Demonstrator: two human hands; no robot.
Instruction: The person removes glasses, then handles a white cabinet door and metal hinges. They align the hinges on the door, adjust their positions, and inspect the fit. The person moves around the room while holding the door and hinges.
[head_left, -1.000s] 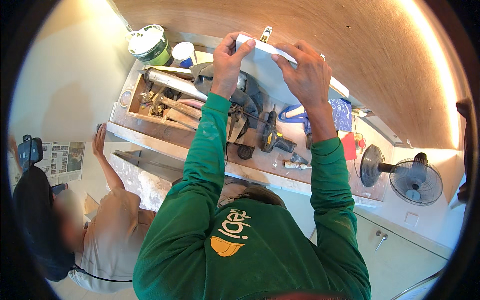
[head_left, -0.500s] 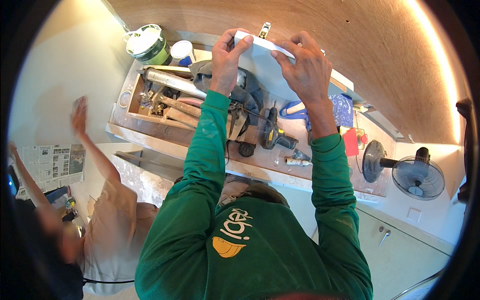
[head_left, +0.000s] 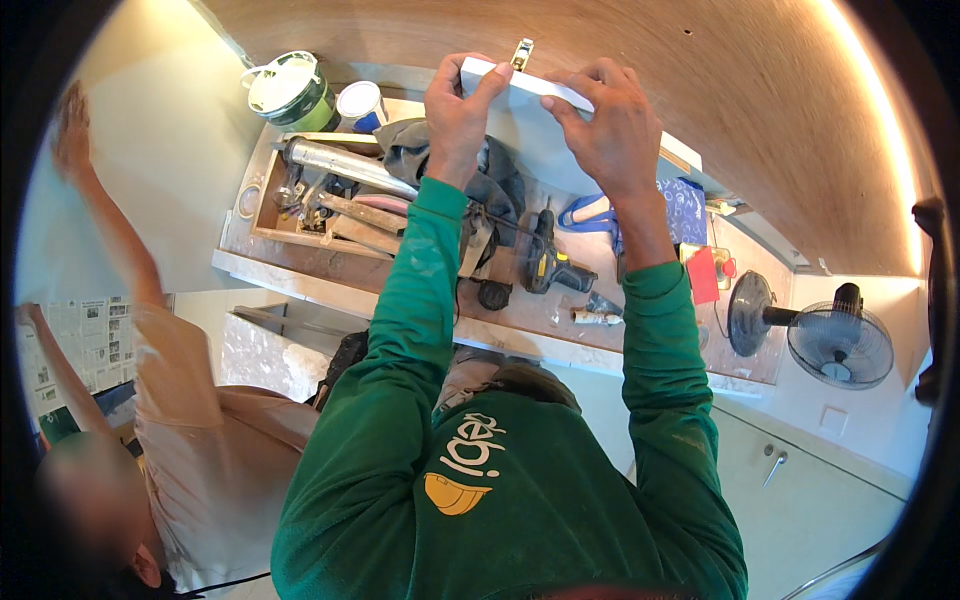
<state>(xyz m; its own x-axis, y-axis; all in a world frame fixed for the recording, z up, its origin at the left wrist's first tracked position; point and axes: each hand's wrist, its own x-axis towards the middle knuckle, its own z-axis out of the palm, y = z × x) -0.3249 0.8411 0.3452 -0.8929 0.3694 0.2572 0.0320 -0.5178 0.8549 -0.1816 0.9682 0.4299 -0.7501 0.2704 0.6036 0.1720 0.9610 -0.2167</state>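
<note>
A white panel (head_left: 530, 90), seen mostly along its near edge, is held up in front of the wooden surface. My left hand (head_left: 458, 115) grips its left end, thumb on the edge and fingers behind. My right hand (head_left: 612, 125) is closed on the edge farther right, thumb on the near side. Just beyond the edge, between my hands, a metal hinge (head_left: 522, 54) sits against the wood. The panel's pale face slopes down between my forearms. My right fingertips are partly hidden.
Below lie a wooden tray (head_left: 290, 238) of tools, a cordless drill (head_left: 550, 265) and a dark cloth (head_left: 408, 140). A paint bucket (head_left: 290, 92) and a tub (head_left: 361, 103) stand left, a fan (head_left: 840, 345) right. A co-worker (head_left: 190, 420) reaches up the left wall.
The panel's right end has swung slightly, and both my hands have shifted a little left with it, still gripping. The co-worker's raised arm has moved left and higher up the wall.
</note>
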